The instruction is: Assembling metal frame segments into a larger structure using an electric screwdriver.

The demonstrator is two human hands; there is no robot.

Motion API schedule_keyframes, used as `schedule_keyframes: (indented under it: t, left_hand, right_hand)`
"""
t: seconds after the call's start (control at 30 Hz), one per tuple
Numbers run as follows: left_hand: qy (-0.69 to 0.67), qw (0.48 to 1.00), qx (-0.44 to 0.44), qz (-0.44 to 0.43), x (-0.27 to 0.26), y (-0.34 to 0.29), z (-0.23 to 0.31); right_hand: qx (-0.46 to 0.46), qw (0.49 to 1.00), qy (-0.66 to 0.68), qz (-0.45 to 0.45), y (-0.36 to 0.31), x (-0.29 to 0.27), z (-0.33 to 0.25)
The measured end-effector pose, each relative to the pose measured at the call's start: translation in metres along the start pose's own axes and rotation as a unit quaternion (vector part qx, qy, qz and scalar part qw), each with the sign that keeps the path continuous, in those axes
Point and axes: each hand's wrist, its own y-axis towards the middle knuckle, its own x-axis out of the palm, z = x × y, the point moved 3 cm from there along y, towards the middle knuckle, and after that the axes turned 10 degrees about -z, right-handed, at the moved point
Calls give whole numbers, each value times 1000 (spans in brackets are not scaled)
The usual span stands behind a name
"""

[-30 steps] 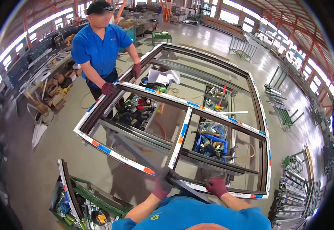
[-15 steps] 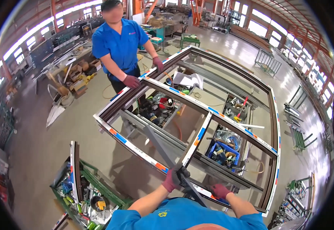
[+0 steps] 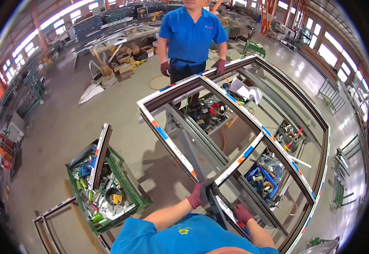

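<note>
A large window frame [image 3: 177, 151], dark brown with white, blue and orange protective tape, lies flat in front of me, split by crossbars. My left hand [image 3: 202, 194], in a maroon glove with dark fingers, is closed around a long dark grey metal bar [image 3: 191, 153] near the middle crossbar. That bar slants across the frame's near side, its far part reaching into the left opening. To the right, my right hand [image 3: 241, 214] is closed over the near rail of the frame, fingertips partly hidden.
Across the frame stands a co-worker [image 3: 193, 38] in a blue shirt and maroon gloves. A green cart [image 3: 127, 180] of tools and scraps, with a profile offcut [image 3: 99, 156] across it, stands to my left. Beneath the frame are grey rails and a blue bin [image 3: 261, 181].
My view has swung left, shifting the scene rightward. The co-worker has straightened and taken one hand off the frame; the other stays on it. My hands keep their places.
</note>
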Motion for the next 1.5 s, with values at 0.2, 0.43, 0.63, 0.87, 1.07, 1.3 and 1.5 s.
schedule_keyframes:
  t: [0.2,0.43,0.63,0.87,1.07,1.3,1.5]
  left_hand:
    - [-17,999,31,38,-9,-18,-2]
    - [9,994,40,101,-4,-3,6]
    - [442,881,108,131,-47,24,15]
    - [541,824,171,-7,-15,35,24]
    - [541,827,153,-3,-16,36,21]
    - [567,796,205,42,-7,17,20]
    - [594,792,111,83,-56,28,10]
  right_hand:
    - [-117,958,-262,-16,15,-2,12]
    - [-46,986,-106,117,-22,4,-7]
    - [7,983,-128,135,-20,-2,-27]
    - [-54,938,-145,310,-35,-5,-46]
    - [-31,960,-119,252,-24,-13,-28]
    - [-6,963,-170,208,-45,-6,-50]
    - [29,973,-148,175,-47,-9,-44]
